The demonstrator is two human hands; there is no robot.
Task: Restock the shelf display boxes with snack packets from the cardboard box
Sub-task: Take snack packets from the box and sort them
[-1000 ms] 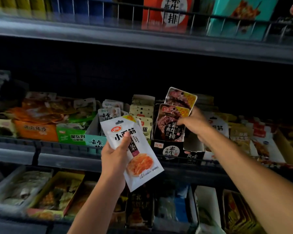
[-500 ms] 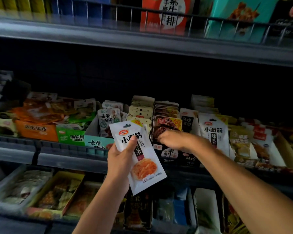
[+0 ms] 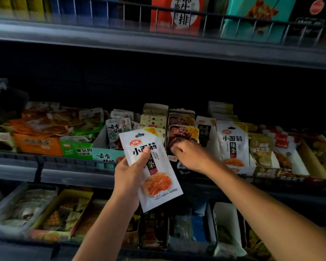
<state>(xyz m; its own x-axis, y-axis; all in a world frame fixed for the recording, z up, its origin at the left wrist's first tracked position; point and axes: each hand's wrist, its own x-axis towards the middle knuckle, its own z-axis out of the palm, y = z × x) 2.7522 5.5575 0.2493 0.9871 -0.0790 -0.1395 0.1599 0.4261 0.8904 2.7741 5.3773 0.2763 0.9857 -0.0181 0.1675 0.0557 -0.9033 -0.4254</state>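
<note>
My left hand [image 3: 131, 172] grips a white snack packet [image 3: 158, 187] with black lettering and an orange picture, held upright in front of the middle shelf. My right hand [image 3: 191, 156] reaches into the black display box [image 3: 172, 158]. Its curled fingers and thumb pinch the front dark red packet [image 3: 183, 133] of the row standing there. A display box to the right holds matching white packets [image 3: 232, 146]. The cardboard box is out of view.
The middle shelf [image 3: 73, 175] carries a row of display boxes: orange [image 3: 37, 146], green [image 3: 76, 149] and teal [image 3: 106, 155] on the left, mixed packets [image 3: 282, 147] on the right. A wire-railed upper shelf [image 3: 158, 42] hangs overhead. More trays [image 3: 51, 213] fill the lower shelf.
My right hand has come down from the raised dark red packets, which now stand in the black box. It moved left onto the front packet. My left hand has barely moved.
</note>
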